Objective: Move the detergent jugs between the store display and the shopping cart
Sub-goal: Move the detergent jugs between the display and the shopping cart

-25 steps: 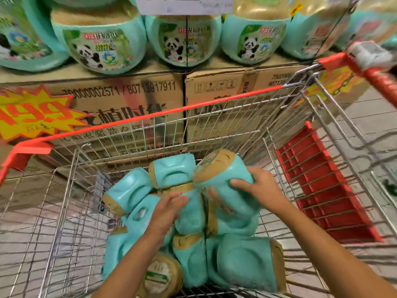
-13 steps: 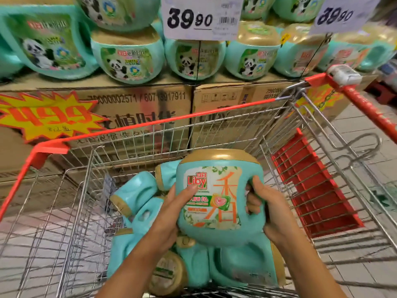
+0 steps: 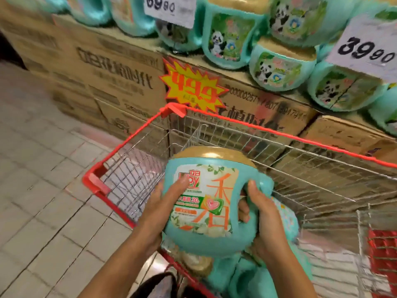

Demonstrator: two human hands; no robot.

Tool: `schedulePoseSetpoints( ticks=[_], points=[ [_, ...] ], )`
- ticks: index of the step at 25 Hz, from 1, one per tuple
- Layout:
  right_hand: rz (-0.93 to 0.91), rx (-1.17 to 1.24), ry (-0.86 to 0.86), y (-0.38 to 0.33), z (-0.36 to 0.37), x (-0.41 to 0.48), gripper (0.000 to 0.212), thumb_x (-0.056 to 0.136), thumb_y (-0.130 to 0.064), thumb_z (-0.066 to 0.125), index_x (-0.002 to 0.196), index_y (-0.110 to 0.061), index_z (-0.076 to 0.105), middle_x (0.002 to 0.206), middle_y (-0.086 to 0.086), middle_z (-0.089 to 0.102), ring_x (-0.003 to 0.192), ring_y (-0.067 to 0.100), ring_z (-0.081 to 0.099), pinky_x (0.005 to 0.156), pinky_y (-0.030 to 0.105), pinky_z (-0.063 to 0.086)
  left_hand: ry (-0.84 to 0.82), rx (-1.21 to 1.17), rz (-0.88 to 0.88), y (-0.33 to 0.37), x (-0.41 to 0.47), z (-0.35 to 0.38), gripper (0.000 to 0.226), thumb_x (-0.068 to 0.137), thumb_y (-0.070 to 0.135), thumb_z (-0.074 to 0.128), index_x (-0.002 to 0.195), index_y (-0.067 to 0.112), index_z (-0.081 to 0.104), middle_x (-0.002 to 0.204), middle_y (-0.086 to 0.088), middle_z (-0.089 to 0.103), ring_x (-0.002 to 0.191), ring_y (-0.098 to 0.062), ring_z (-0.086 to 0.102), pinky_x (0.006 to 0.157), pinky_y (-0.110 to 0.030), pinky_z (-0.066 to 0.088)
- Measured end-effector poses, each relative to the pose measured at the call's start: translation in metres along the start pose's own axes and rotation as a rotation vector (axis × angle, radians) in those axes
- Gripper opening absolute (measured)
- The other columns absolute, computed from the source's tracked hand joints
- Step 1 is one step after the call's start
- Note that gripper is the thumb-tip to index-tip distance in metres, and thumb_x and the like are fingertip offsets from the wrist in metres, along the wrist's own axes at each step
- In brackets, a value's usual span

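Left hand: the left hand [image 3: 163, 214] clasps the near-left side of the held jug [image 3: 206, 203], with the thumb laid across the front label. The other fingers seem to wrap round the far side, though they are hidden.
Right hand: the right hand [image 3: 265, 222] grips the jug's handle, thumb hooked over the top and fingers curled through the opening.
Held jug: teal with a gold cap, upright, label facing the camera. It is held between both hands above the near-left part of the basket, clear of the load under it.
Jugs in the cart: more teal jugs in the cart [image 3: 253, 274] lie on their sides beneath the held one, blurred, with one gold cap showing low on the left.
Shopping cart: the wire shopping cart [image 3: 279, 135] has a red rim and stands just beside the display.
Seat flap: a red seat flap [image 3: 382, 250] sits at the right edge.
Floor: a pale tiled floor [image 3: 43, 190] spreads to the left.
Sign: a yellow starburst sign [image 3: 193, 88] with red numerals hangs on the box front, just beyond the cart's far corner.
Cartons: the cardboard cartons [image 3: 120, 69] are printed with dark characters and stacked as the display's base.
Display jugs: the display jugs [image 3: 279, 69] are teal with panda labels and piled on top of the cartons.
Price cards: white price cards [image 3: 365, 48] hang in front of the pile.
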State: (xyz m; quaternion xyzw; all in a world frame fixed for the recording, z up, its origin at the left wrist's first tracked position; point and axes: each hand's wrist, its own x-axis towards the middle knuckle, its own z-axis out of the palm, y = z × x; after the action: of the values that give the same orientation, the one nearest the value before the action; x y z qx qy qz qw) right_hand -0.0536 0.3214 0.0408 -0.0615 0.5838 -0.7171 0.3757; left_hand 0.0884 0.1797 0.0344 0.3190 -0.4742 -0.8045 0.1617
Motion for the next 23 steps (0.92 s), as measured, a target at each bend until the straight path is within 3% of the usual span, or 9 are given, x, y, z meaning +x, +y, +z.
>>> schedulePoseSetpoints(
  ticks=[6, 9, 16, 23],
  points=[
    [0.089, -0.123, -0.295, 0.033, 0.109, 0.003, 0.039, 0.076, -0.048, 0.063, 0.068, -0.015, 0.043, 0.05, 0.008, 0.031, 0.044, 0.019, 0.029, 0.047, 0.029, 0.029, 0.361, -0.096, 0.14, 0.016, -0.073, -0.081, 0.058, 0.07, 0.062, 0.073, 0.111, 0.021, 0.069, 0.104, -0.011, 0.075, 0.091, -0.029, 0.074, 0.065, -0.031, 0.059],
    [0.113, -0.164, -0.376, 0.054, 0.173, -0.003, 0.044, 0.071, -0.047, 0.065, 0.065, -0.011, 0.041, 0.048, 0.006, 0.034, 0.039, 0.015, 0.031, 0.046, 0.027, 0.027, 0.483, -0.132, 0.177, 0.028, -0.099, -0.134, 0.064, 0.066, 0.062, 0.071, 0.112, 0.018, 0.069, 0.102, -0.01, 0.076, 0.09, -0.027, 0.074, 0.064, -0.029, 0.059],
    [0.167, -0.169, -0.462, 0.113, 0.33, -0.006, 0.051, 0.068, -0.054, 0.066, 0.061, -0.011, 0.04, 0.053, 0.006, 0.032, 0.046, 0.017, 0.025, 0.046, 0.028, 0.022, 0.571, -0.089, 0.238, 0.084, -0.129, -0.28, 0.063, 0.07, 0.058, 0.065, 0.118, 0.016, 0.064, 0.103, -0.009, 0.076, 0.092, -0.027, 0.074, 0.07, -0.034, 0.061],
    [0.151, -0.19, -0.424, 0.139, 0.442, 0.018, 0.044, 0.071, -0.051, 0.067, 0.063, -0.013, 0.046, 0.05, 0.001, 0.037, 0.042, 0.014, 0.031, 0.046, 0.025, 0.028, 0.537, -0.086, 0.222, 0.142, -0.114, -0.385, 0.059, 0.073, 0.058, 0.063, 0.115, 0.017, 0.065, 0.102, -0.008, 0.076, 0.089, -0.026, 0.074, 0.063, -0.029, 0.059]
  ],
)
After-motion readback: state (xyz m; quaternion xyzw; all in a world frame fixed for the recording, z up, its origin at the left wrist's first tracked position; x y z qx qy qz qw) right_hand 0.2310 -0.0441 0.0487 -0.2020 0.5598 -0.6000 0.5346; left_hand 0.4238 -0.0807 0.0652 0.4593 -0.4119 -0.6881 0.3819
